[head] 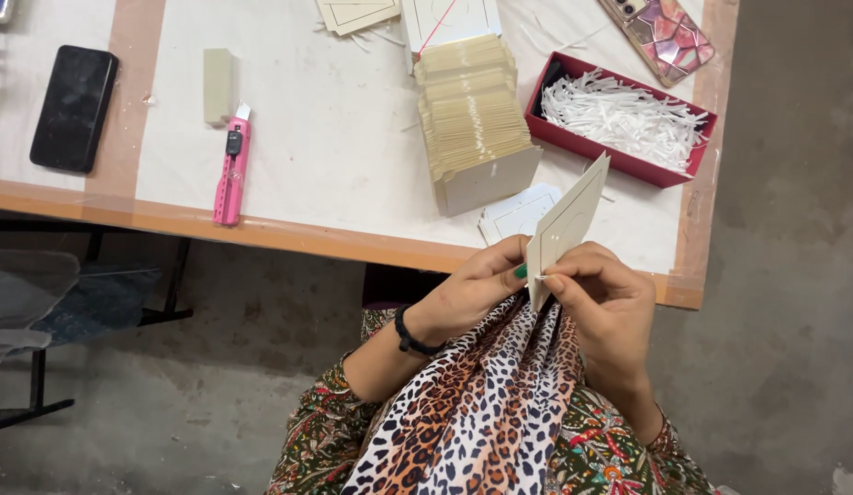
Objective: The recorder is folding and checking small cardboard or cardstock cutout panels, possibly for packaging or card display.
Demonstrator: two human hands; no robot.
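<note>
A thin, stiff cream card (566,225) stands on its edge just off the tabletop (353,165), over the lap. The left hand (477,289) pinches its bottom edge with bent fingers; the right hand (605,298) pinches it too. At 12 o'clock lies a leaning stack of cards (472,119); at 1 o'clock, a red box (619,119) of white strips. Grey floor (775,275) below

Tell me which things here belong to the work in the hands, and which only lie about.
In the work:
- left hand and right hand, both holding the card
- card stack
- red tray of white strips

Lying about:
- pink cutter
- black phone
- patterned phone
- small block
</note>
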